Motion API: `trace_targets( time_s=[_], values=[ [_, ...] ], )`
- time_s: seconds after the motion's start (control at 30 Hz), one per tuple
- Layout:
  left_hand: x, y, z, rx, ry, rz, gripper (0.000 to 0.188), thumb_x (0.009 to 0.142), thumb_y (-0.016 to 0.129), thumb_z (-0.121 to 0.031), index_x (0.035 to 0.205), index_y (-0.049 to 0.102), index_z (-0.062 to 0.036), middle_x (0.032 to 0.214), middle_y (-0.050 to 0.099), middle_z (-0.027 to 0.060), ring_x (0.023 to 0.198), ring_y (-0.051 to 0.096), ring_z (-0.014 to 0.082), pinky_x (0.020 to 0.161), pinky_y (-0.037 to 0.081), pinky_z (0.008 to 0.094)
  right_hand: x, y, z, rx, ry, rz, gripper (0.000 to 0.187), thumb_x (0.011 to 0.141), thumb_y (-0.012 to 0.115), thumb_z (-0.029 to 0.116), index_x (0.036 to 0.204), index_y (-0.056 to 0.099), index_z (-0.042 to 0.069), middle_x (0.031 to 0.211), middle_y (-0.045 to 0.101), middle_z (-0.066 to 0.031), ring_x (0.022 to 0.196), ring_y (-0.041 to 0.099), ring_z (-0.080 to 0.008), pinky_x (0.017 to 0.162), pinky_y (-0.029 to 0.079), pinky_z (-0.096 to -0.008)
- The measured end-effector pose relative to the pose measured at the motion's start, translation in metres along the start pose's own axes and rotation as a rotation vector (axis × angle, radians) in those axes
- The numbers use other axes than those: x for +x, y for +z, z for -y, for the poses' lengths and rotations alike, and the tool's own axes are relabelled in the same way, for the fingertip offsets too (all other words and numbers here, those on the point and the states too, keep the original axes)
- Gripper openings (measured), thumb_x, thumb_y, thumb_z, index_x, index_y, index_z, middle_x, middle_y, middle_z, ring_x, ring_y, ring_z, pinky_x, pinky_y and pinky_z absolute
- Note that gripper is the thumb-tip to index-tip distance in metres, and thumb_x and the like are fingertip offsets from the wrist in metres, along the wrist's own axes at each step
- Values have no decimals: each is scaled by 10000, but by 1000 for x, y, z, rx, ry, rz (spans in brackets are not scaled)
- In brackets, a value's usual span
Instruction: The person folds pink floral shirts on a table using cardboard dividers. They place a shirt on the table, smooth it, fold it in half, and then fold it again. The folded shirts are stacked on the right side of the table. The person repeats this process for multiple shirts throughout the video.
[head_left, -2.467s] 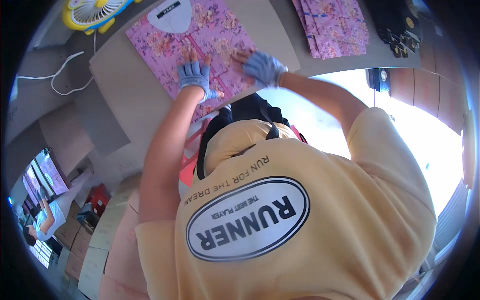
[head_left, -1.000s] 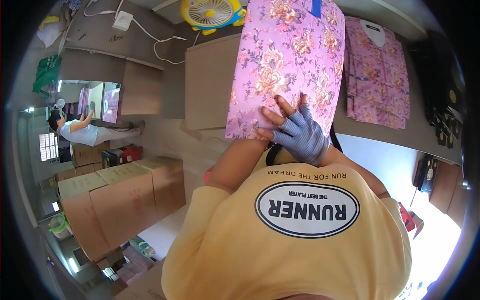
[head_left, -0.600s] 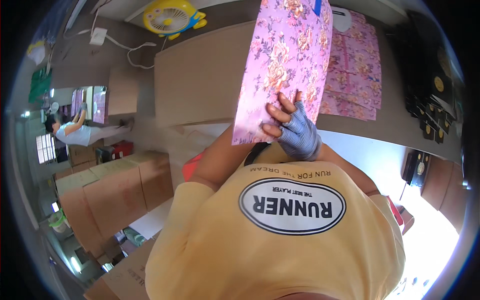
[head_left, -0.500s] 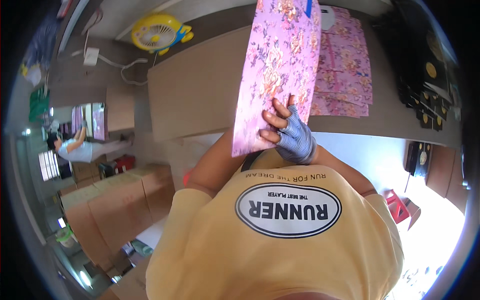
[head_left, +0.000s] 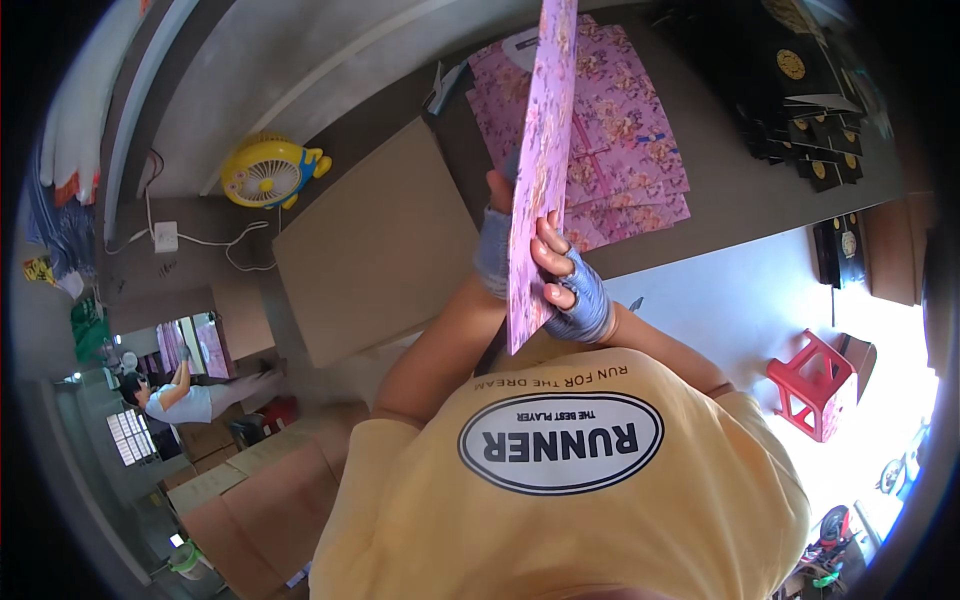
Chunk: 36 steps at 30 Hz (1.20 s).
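Observation:
A flat, stiff pink floral panel (head_left: pixel 541 140) stands nearly edge-on in front of my chest, rising past the top of the view. My right hand (head_left: pixel 572 290), in a grey-blue striped fingerless glove, presses its fingers on the panel's right side near the lower end. On the other side my left hand (head_left: pixel 495 235), gloved alike, holds it too; most of its fingers are hidden behind the panel. Behind it, a pile of matching flat floral pieces (head_left: pixel 625 130) lies overlapped on the table, with pink and blue strips showing on them.
A brown cardboard sheet (head_left: pixel 375 240) lies left on the dark table (head_left: pixel 735 190). Beyond it is a yellow toy-shaped fan (head_left: pixel 268 170) with a white cable. Black pieces with gold discs (head_left: pixel 815 130) are stacked far right. A red stool (head_left: pixel 815 385) stands right; cartons (head_left: pixel 270 510) and another person (head_left: pixel 185 400) are left.
The panel has turned from showing its broad floral face to nearly edge-on. My left hand, hidden before, now shows beside it. The whole view has shifted, showing more of the red stool.

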<state>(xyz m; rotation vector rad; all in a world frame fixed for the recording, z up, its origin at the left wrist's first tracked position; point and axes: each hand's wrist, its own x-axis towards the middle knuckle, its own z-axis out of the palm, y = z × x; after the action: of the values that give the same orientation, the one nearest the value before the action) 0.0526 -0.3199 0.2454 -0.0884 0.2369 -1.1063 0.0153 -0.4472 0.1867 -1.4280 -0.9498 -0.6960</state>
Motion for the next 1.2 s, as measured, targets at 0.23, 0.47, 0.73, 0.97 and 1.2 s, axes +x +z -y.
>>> trace_targets(
  time_s=[0.23, 0.47, 0.73, 0.97, 1.2],
  values=[
    [38, -19, -20, 1251, 360, -66, 803, 793, 560, -667, 1392, 396, -157, 1388, 393, 103, 1260, 368, 272, 1040, 298, 436, -2, -9, -22, 41, 117, -98, 835, 792, 556, -141, 1484, 231, 195, 1450, 364, -218, 1334, 350, -438, 1080, 255, -561],
    [80, -120, -84, 3262, -230, -662, 685, 847, 532, -569, 1439, 367, -266, 1547, 204, 163, 1400, 210, 416, 1075, 215, 606, -133, -63, -167, -117, 1325, -1201, 343, 857, 536, 44, 1195, 486, 16, 841, 525, -10, 715, 475, -119, 615, 425, -281],
    [25, -171, -117, 3317, 4, -829, 673, 880, 526, -483, 1489, 282, -330, 1587, 97, 141, 1424, 159, 416, 1078, 218, 623, -107, -49, -118, -84, 1565, -1011, 502, 824, 539, 128, 1305, 423, 45, 909, 522, -44, 745, 525, -163, 656, 462, -300],
    [-126, -195, -118, 2740, 857, -967, 608, 843, 592, -375, 1412, 425, -242, 1520, 271, 169, 1383, 250, 432, 1084, 248, 569, -121, 33, -71, -648, 1007, -42, 535, 831, 528, 69, 1350, 402, 72, 1249, 521, -129, 1099, 556, -296, 898, 483, -400],
    [-360, -274, -88, 2456, 700, -1670, 522, 855, 611, -305, 1345, 496, -163, 1421, 395, 192, 1288, 379, 409, 1066, 308, 506, -39, 170, -165, -1014, 1235, 484, 569, 845, 549, 479, 1256, 529, 87, 1329, 503, -181, 1190, 517, -376, 962, 460, -450]
  ],
)
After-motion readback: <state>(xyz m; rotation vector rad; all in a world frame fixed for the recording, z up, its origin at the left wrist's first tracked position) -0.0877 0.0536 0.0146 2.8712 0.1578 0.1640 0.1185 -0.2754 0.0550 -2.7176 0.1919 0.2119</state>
